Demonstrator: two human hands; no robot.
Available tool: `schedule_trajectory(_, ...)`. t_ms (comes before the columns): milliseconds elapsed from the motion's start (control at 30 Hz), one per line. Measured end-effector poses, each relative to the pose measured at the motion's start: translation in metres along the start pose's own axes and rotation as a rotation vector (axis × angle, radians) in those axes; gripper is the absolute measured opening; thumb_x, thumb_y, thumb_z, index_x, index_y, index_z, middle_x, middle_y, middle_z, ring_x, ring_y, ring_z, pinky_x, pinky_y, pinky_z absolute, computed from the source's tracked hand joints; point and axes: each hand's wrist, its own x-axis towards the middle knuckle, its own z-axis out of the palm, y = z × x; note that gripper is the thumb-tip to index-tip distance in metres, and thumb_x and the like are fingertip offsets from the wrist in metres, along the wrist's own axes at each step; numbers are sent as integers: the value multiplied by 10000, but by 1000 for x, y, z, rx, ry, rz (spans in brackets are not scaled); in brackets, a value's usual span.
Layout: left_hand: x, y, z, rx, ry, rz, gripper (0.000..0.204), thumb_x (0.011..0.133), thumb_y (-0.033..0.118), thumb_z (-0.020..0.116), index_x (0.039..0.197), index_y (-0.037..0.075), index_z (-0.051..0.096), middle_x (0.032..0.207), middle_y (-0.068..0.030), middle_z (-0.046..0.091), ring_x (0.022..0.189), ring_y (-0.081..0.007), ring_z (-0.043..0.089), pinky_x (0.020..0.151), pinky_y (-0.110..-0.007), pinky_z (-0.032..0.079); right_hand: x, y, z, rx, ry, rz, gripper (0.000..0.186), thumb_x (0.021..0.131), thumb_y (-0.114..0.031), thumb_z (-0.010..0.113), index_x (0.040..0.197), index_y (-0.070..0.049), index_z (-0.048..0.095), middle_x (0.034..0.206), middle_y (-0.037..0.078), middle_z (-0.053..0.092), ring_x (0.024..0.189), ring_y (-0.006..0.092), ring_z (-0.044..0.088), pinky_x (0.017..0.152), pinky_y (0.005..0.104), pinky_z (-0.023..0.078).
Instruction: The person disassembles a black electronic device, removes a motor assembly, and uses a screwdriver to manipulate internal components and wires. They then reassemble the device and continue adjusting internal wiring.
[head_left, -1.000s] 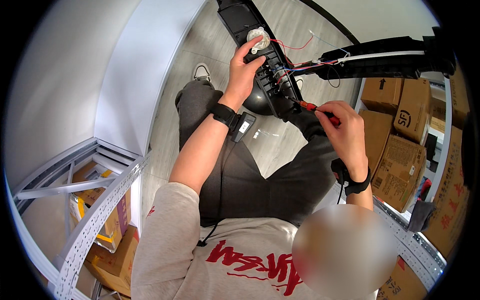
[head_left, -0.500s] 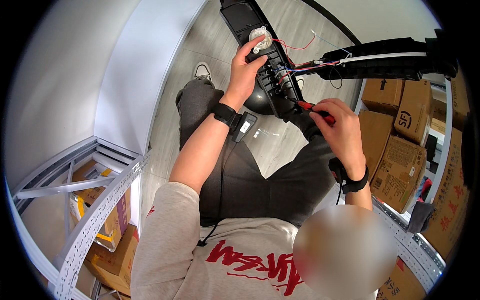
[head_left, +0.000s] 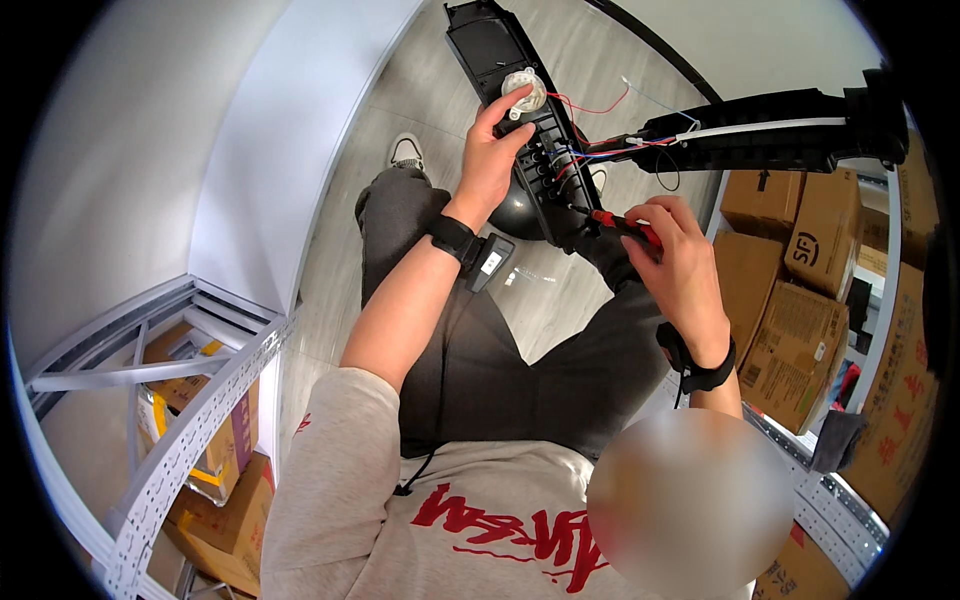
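Note:
A long black plastic housing (head_left: 490, 52) stretches away from my legs, its ribbed inner side facing up. My left hand (head_left: 485, 170) grips its left edge, with the index finger on a white round part (head_left: 524, 93) and the thumb on the ribs just below. In my right hand (head_left: 680, 255) is a red and black screwdriver (head_left: 612, 219), pinched by the handle. Its shaft points left into the near end of the housing; the exact contact at the tip is too small to tell. Red, blue and white wires (head_left: 600, 143) run out of the housing to the right.
A second long black part (head_left: 750, 135) with a white cable along it joins at the right. Cardboard boxes (head_left: 795, 345) are stacked on a right-hand rack. A grey metal shelf (head_left: 215, 395) with more boxes stands at the left, below a white panel (head_left: 270, 130).
The housing and its wires sit slightly lower in the picture. The screwdriver is still at the near end of the housing, with its handle at a slightly different angle. Both hands keep their hold.

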Motion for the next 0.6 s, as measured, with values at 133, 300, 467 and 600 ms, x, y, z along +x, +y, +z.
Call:
schedule_trajectory(133, 0, 1, 0, -21, -1, 14, 530, 872, -113, 613, 1373, 57, 580, 1364, -73, 581, 1245, -175, 545, 1050, -304, 427, 2, 1, -2, -80, -19, -14, 216, 836, -73, 754, 1018, -26, 647, 875, 151, 639, 718, 320, 658, 610, 401, 514)
schedule_trajectory(300, 0, -1, -1, -33, -5, 11, 518, 876, -105, 616, 1367, 57, 585, 1363, -64, 580, 1242, -167, 546, 1044, -301, 430, 3, -4, -1, -147, -61, 46, 180, 845, -78, 743, 983, -32, 638, 919, 139, 634, 721, 324, 654, 600, 404, 513)
schedule_trajectory(467, 0, 0, 0, -25, 4, 8, 511, 878, -102, 617, 1363, 54, 588, 1362, -61, 581, 1240, -165, 546, 1042, -301, 432, 3, 0, 1, -34, -12, -44, 179, 860, -102, 735, 988, -43, 624, 902, 128, 630, 705, 328, 645, 596, 409, 508)
schedule_trajectory(600, 1, -1, -1, -27, -6, 18, 509, 879, -103, 615, 1362, 53, 590, 1364, -64, 580, 1244, -169, 543, 1045, -299, 428, 4, 1, -1, -155, -45, -68, 178, 862, -86, 731, 992, -45, 617, 885, 126, 612, 700, 332, 641, 611, 412, 512)
